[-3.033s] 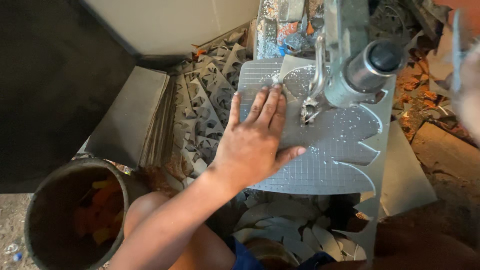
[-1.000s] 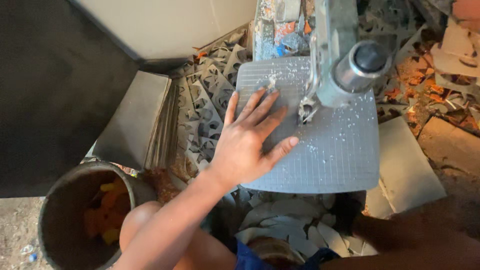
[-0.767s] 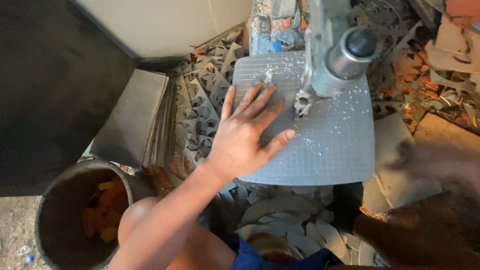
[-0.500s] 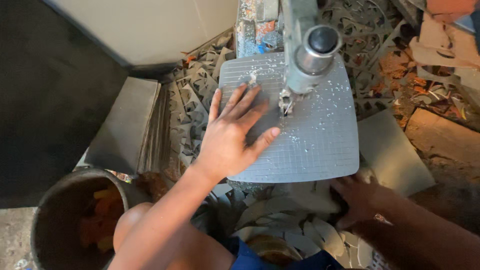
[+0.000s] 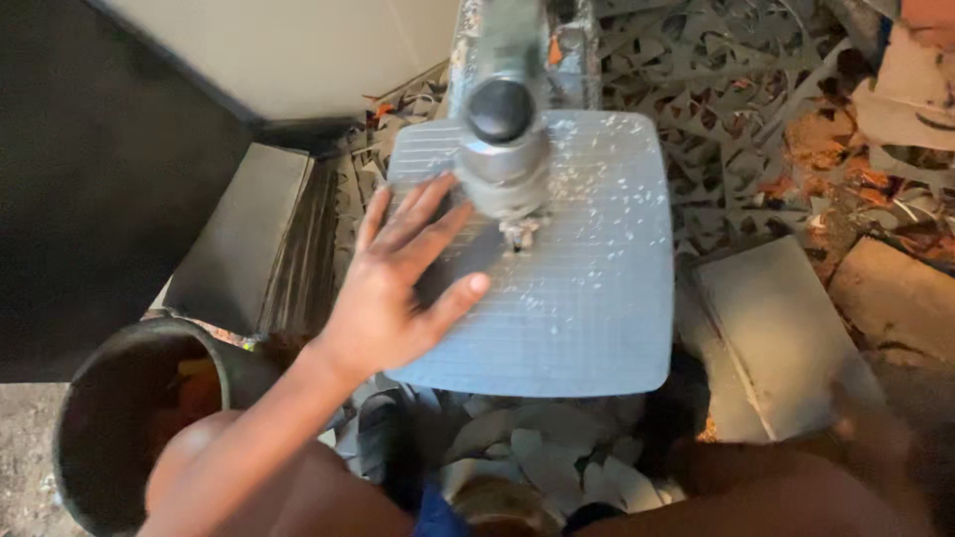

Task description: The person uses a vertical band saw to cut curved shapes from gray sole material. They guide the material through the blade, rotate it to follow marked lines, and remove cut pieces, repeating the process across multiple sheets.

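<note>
A: Saw table [image 5: 587, 298], grey ribbed plate w/ rounded corners, is sitting centre frame under the machine head [image 5: 502, 149]. Left hand [image 5: 398, 283] is lying flat on it, fingers spread, palm down, gripping nothing. It's on the table's left half, fingertips just beside the head.

B: Blade?

A: Small blade stub [image 5: 519, 234] is poking down from the head, right of the thumb and near it. Can't tell if it's running.

B: Right hand?

A: Right hand [image 5: 875, 428] is blurring at the table's lower right, off the plate, over a flat grey sheet [image 5: 771, 338]. Can't tell if it's open or closed.

B: Anything else around the table?

A: Stack of grey sheets [image 5: 249, 244] left of the table, dark bucket [image 5: 129, 418] w/ orange bits below-left, cut offcuts [image 5: 537, 462] piling under the table's front edge, white chips [image 5: 607, 189] scattered on the plate.

B: Risks?

A: IMO the main one is fingers being that near the blade: if it's live, a slip on loose chips could be sliding the hand into it. Also, offcuts piling underfoot could be snagging a sheet mid-feed.
</note>
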